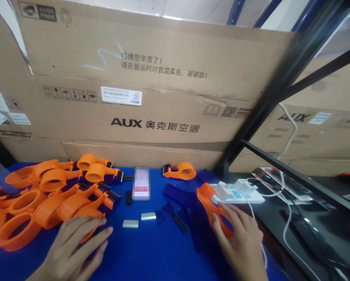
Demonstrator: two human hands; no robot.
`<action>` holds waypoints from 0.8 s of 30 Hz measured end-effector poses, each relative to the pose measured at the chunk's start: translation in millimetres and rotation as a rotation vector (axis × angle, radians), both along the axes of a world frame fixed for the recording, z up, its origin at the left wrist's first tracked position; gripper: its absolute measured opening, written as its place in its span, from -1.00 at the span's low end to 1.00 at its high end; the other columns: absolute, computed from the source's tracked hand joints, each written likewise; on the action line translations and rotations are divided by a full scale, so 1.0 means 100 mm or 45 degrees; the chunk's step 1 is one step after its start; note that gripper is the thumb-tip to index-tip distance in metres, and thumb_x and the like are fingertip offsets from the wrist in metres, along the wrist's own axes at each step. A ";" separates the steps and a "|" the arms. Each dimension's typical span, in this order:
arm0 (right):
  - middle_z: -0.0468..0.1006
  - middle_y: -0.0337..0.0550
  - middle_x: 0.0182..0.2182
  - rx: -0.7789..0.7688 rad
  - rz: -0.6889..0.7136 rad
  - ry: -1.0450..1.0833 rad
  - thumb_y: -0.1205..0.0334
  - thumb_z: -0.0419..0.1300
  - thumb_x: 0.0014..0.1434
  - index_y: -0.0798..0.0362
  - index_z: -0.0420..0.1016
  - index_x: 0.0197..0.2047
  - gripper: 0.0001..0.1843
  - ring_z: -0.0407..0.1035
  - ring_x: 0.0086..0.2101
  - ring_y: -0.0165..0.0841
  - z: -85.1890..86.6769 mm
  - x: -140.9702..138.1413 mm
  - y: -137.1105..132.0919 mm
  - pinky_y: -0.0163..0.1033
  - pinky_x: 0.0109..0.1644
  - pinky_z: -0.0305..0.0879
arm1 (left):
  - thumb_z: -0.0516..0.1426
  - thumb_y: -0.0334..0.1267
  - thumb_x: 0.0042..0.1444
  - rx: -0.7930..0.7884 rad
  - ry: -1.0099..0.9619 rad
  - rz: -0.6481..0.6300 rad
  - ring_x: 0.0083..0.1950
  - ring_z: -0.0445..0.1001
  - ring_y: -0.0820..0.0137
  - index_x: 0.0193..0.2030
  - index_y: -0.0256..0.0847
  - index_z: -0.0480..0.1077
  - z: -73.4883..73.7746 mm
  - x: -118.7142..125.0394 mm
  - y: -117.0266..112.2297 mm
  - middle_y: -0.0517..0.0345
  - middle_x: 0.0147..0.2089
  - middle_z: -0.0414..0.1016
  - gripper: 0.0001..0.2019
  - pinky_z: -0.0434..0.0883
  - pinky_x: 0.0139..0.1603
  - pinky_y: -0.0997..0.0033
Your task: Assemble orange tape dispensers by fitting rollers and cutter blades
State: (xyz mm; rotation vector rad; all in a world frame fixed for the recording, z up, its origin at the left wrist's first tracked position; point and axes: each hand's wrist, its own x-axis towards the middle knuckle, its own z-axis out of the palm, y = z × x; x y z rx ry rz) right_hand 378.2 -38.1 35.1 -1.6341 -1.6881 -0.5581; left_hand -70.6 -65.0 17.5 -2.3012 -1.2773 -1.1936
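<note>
My right hand (239,238) has its thumb and fingers around the ring end of an orange tape dispenser (205,199) at the right of the blue tabletop. My left hand (78,246) is stretched out with fingers apart over the front of a pile of orange tape dispensers (46,207). Orange plastic shows between its fingers; whether it touches that piece is unclear. Two small metal blades (130,223) and a black plastic part (176,218) lie between my hands. A single orange dispenser (185,171) with a dark head sits farther back.
A phone (141,183) lies near the back, beside a small black piece (129,197). At right is a white power strip (239,195) with plugs and cables. A large cardboard box (151,101) forms the back wall, and a black metal frame (259,93) slants up at right.
</note>
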 end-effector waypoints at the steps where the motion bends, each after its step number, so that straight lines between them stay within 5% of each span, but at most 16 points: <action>1: 0.58 0.12 -0.03 0.047 0.047 0.051 -0.06 0.11 0.33 0.01 0.52 0.09 -0.58 0.46 -0.04 0.04 0.09 -0.09 -0.03 0.15 0.04 0.36 | 0.24 -0.41 0.17 -0.077 -0.088 -0.098 0.04 0.58 0.13 0.11 0.16 0.55 0.02 0.11 -0.02 0.12 0.02 0.65 -0.57 0.42 0.16 0.05; 6: 0.53 0.06 0.07 0.026 0.389 0.548 0.09 0.08 0.39 -0.04 0.46 0.17 -0.65 0.44 0.07 -0.06 0.40 -0.68 -0.06 0.08 0.17 0.36 | 0.20 -0.27 0.28 -0.809 -0.576 -0.445 0.09 0.55 0.12 0.35 0.10 0.35 0.13 0.76 0.18 -0.02 0.22 0.53 -0.50 0.51 0.12 0.06; 11: 0.49 0.03 0.14 -0.228 0.737 0.815 0.12 0.08 0.43 -0.08 0.41 0.23 -0.64 0.43 0.10 -0.10 0.36 -1.36 0.08 0.02 0.19 0.39 | 0.19 -0.12 0.31 -1.218 -1.181 -0.840 0.36 0.38 0.00 0.46 0.06 0.19 0.07 1.21 0.64 -0.10 0.41 0.35 -0.40 0.43 0.25 -0.04; 18: 0.53 -0.04 0.07 -0.531 1.078 0.799 0.12 -0.09 0.52 -0.06 0.46 0.15 -0.65 0.45 0.08 -0.22 0.15 -1.64 0.43 -0.14 0.18 0.38 | 0.29 -0.14 0.18 -1.060 -1.503 -0.739 0.34 0.40 0.03 0.32 -0.10 0.33 -0.05 1.19 1.06 -0.09 0.28 0.48 -0.43 0.29 0.36 0.03; 21: 0.59 -0.08 -0.12 -0.573 1.066 0.739 0.15 -0.18 0.54 -0.01 0.51 -0.02 -0.58 0.49 -0.09 -0.25 0.17 -1.59 0.67 -0.17 0.03 0.40 | 0.27 -0.11 0.18 -1.031 -1.669 -0.701 0.02 0.58 0.15 0.13 -0.14 0.43 -0.03 1.09 1.11 0.01 0.01 0.61 -0.60 0.46 0.07 0.21; 24: 0.57 -0.14 -0.26 -0.665 1.019 0.417 0.21 0.04 0.44 0.00 0.51 -0.22 -0.75 0.42 -0.17 -0.23 0.22 -1.53 0.88 -0.13 0.01 0.32 | 0.25 -0.07 0.18 -0.948 -1.872 -0.665 -0.33 0.50 0.34 -0.11 -0.16 0.44 0.02 0.99 1.11 0.16 -0.25 0.54 -0.75 0.44 -0.25 0.38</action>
